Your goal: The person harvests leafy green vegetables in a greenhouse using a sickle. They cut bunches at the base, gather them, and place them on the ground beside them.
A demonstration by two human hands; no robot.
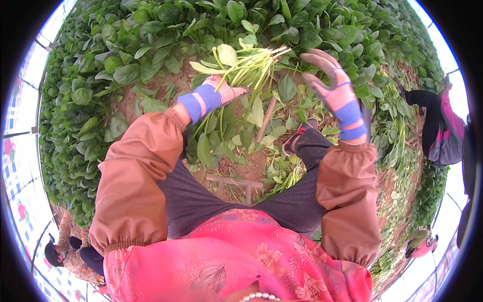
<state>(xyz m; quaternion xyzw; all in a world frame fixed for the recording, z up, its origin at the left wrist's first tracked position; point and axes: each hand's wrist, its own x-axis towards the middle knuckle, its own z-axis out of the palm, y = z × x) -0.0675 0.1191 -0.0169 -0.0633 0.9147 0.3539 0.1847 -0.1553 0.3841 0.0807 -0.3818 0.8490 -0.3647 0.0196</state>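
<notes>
A bunch of leafy greens that look like spinach point(251, 70) lies in my left hand point(222, 90), its pale stems and reddish root ends pointing to the right and some leaves hanging down. A pink glove with a blue cuff covers that hand. My right hand point(328, 81), gloved alike with darkened fingertips, is raised to the right of the root ends with fingers spread and nothing in it. On the soil between the hands rests a long thin wooden handle point(266, 120); its upper end is hidden by leaves.
Dense growing greens point(151, 22) stand ahead and to the left. Cut greens point(396, 120) lie in a row at the right, more point(286, 181) by my leg. A low wooden stool point(236, 182) is between my legs. Other people point(441, 124) are at both sides.
</notes>
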